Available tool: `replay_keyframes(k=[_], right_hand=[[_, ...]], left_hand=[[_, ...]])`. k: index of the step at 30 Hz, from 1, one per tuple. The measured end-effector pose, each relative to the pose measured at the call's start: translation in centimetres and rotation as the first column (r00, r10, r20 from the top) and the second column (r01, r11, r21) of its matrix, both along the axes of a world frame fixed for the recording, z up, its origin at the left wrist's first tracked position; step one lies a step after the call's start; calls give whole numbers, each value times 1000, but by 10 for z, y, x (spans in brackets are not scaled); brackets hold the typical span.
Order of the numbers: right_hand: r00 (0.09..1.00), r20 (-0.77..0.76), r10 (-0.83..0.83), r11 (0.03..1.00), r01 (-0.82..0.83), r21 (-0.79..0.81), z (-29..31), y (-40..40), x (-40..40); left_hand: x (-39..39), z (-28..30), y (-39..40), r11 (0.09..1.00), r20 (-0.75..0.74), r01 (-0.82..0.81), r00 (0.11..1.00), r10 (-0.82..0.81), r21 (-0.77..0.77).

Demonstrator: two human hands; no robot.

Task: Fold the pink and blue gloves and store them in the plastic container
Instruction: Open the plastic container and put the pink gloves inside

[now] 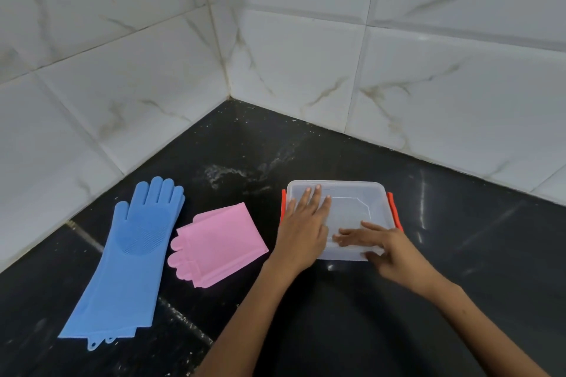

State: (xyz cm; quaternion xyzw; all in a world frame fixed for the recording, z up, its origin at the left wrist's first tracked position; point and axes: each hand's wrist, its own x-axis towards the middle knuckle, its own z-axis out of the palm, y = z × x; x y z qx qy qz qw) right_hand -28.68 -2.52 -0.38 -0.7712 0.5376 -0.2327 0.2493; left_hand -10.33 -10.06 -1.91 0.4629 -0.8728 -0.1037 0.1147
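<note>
The blue gloves (131, 257) lie flat and unfolded, stacked on the black counter at the left, fingers pointing away from me. The pink gloves (219, 243) lie folded in half just right of them. A clear plastic container (352, 205) with its lid on and orange side clips stands right of centre. My left hand (304, 226) rests flat on the left part of the lid, fingers straight. My right hand (382, 246) lies on the lid's near right edge, fingers stretched leftward across it and thumb at the front rim.
White marble-look tiled walls (306, 55) meet in a corner behind the black counter (459, 254). The counter runs on to the right of the container and in front of it.
</note>
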Motion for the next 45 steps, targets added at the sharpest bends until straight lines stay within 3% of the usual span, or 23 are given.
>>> replay_keyframes(k=[3, 6, 8, 11, 16, 19, 23, 26, 29, 32, 35, 41, 45], right_hand=[[998, 50, -48, 999, 48, -7, -1, -1, -3], [965, 233, -118, 993, 113, 38, 1, 2, -6], [912, 341, -229, 963, 262, -56, 4, -1, -4], [844, 277, -459, 816, 524, -244, -1, -16, 7], [736, 232, -636, 771, 613, 171, -10, -39, 27], [652, 278, -706, 706, 681, 196, -12, -46, 27], [630, 287, -722, 682, 718, 137, -16, -50, 28], [551, 313, -773, 622, 755, 207, -19, -52, 18], [614, 155, -774, 633, 761, 144, -17, -58, 17], [757, -254, -602, 795, 599, -96, -18, -63, 40], [763, -466, -448, 891, 422, -165, -22, -72, 56], [826, -433, -361, 931, 341, -126, -30, -86, 69], [824, -428, -371, 928, 348, -134, -33, -86, 68]], left_hand=[[-16, 0, -17, 997, 20, 22, 1000, -23, 68], [-26, -6, -24, 997, 39, 20, 999, -23, 68], [-25, -11, -23, 999, 52, -2, 999, -1, 47], [-17, -15, -23, 999, 44, -47, 998, 46, 24], [2, -19, -14, 990, 48, -141, 989, 140, 6], [8, -18, -15, 989, 53, -149, 987, 148, 3], [10, -19, -16, 989, 51, -150, 987, 150, -1], [10, -21, -16, 989, 56, -149, 987, 149, -5], [8, -20, -16, 989, 38, -146, 988, 146, -8], [9, -20, -16, 989, 23, -148, 989, 148, -5], [7, -19, -13, 987, 14, -159, 987, 159, -31], [17, -12, -18, 977, 35, -163, 985, 169, -138], [47, -6, -29, 928, 57, -348, 932, 358, -135]])
